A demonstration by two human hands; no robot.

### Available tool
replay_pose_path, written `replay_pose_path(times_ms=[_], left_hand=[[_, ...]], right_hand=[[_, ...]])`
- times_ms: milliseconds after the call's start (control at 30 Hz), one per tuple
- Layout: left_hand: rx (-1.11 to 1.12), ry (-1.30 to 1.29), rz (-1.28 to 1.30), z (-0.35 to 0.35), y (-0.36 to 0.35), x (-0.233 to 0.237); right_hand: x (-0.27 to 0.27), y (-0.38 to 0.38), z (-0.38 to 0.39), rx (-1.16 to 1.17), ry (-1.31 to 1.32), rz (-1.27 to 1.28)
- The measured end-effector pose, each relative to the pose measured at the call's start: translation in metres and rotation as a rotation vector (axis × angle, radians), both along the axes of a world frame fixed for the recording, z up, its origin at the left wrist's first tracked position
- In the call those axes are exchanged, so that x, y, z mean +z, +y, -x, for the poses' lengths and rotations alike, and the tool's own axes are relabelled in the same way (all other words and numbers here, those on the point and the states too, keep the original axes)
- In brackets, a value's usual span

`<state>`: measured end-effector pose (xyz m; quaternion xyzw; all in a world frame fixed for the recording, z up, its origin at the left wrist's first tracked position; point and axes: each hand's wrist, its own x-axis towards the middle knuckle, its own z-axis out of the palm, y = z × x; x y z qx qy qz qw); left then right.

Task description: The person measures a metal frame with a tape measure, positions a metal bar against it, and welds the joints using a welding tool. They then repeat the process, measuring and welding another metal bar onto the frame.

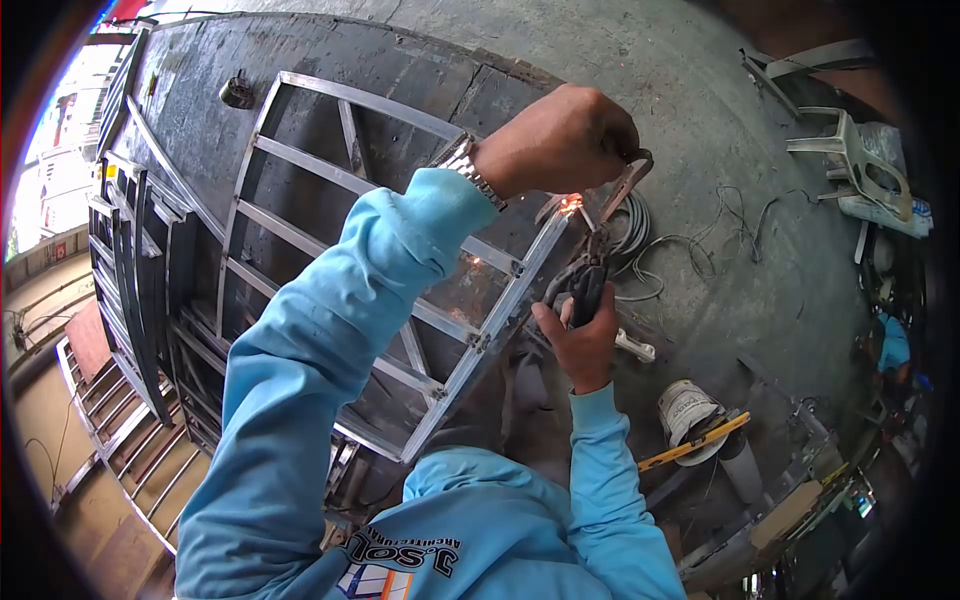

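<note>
My left hand (560,140), with a metal watch at the wrist, is closed over the far corner of the frame. Its fingertips are at a curved brown strip (630,185), whose kind I cannot make out. My right hand (582,345) grips the black handle of a welding electrode holder (583,290). A short light-coloured rod shows between the holder and an orange glow with sparks at the corner. The ladder-like metal frame (512,290) lies flat below my left arm, with several crossbars and diagonal braces; part of it is hidden by the sleeve.
The frame lies on a dark metal work surface (200,70). Coiled cable (630,225) trails over the concrete floor. A white bucket (688,410) and a yellow spirit level (700,440) are at the lower right. A plastic chair (865,175) is farther right; metal frames (125,290) stack at left.
</note>
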<state>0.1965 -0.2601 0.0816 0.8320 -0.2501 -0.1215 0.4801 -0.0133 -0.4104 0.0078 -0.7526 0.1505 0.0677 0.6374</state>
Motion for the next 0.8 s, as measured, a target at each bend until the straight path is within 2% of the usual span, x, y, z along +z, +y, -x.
replay_pose_path(times_ms=[633, 733, 800], left_hand=[[0.003, -0.002, 0.016, 0.000, 0.000, -0.002], [-0.169, -0.152, 0.197, -0.013, 0.007, -0.029], [-0.101, -0.075, 0.129, -0.004, 0.003, -0.011]], right_hand=[[0.008, 0.001, -0.012, 0.150, 0.023, 0.115], [0.017, 0.002, -0.013, 0.166, 0.081, 0.177], [0.015, 0.002, -0.012, 0.165, 0.081, 0.186]])
